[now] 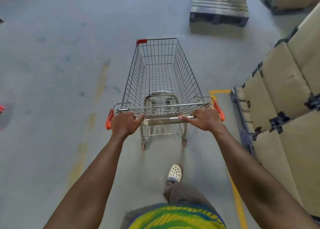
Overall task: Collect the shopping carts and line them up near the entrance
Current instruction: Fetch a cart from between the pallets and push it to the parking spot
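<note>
2 hands: both grip the push bar [162, 121] of the shopping cart [162, 76]. The left hand [123, 124] is wrapped round the bar beside the left red end cap [109, 119], its index finger lying along the bar toward the middle. The right hand [207, 119] is curled over the bar beside the right red end cap [219, 110], thumb pointing inward along it.
Cart location: on the grey floor [52, 72] straight ahead of the person, basket empty, nose pointing away. Stacked cardboard boxes [284, 83] stand near on its right, and a bare pallet [219, 8] lies farther ahead to the right.
Handling: the wire-and-tube frame looks stiff and, being empty, probably light. On its wheels it should roll with little push but may swerve. The bare metal bar could be slick.
Where to hold: the push bar, hands wide apart near the 2 ends, which gives the best steering.
Arm pose: both arms reach forward almost straight, palms down, wrists about level.
Stance: 1 foot in a white perforated clog [175, 172] steps forward behind the cart.
Step in hand: likely wheeling 1 cart toward the line-up. No entrance or other carts are in view.
Risk: clipping the boxes on the right.
</note>
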Demonstrator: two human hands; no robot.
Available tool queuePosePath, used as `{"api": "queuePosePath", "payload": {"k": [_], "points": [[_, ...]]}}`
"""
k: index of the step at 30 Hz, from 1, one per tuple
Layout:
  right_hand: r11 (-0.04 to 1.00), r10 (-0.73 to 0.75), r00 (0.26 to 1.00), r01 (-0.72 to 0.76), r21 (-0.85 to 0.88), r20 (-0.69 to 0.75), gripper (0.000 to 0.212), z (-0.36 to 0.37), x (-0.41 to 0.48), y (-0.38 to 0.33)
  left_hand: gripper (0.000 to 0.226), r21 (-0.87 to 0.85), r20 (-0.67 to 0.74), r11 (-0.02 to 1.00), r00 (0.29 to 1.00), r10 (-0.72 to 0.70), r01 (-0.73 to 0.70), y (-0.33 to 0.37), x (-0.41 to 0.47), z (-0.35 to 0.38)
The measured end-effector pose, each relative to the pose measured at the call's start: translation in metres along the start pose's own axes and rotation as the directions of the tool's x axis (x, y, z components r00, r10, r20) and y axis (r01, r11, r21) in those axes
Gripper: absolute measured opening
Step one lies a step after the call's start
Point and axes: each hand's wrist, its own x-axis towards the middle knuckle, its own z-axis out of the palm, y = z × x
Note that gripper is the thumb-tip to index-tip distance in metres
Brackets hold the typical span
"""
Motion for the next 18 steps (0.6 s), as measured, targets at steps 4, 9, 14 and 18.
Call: {"api": "queuePosePath", "payload": {"k": [4, 9, 14, 18], "points": [[0.999, -0.015, 1.0, 0.014, 0.047, 0.021, 0.098, -0.008, 0.095, 0.028, 0.072, -0.011, 0.04, 1.0, 0.999, -0.022, 0.023, -0.003, 0.091, -0.009], [1.0, 0.001, 1.0, -0.001, 0.008, 0.028, 0.098, -0.026, 0.215, 0.051, 0.079, 0.027, 0.018, 0.998, 0.999, -0.051, 0.051, -0.014, 0.218, -0.013], [0.999, 0.024, 1.0, -0.024, 0.041, 0.01, 0.098, -0.041, 0.341, 0.064, 0.071, 0.022, -0.025, 0.999, 0.999, -0.046, 0.047, -0.036, 0.357, -0.018], [0.996, 0.048, 0.999, -0.049, 0.078, 0.019, 0.092, -0.057, 0.452, 0.079, 0.067, 0.016, -0.045, 0.999, 0.998, -0.037, 0.037, -0.051, 0.478, -0.029]]}}
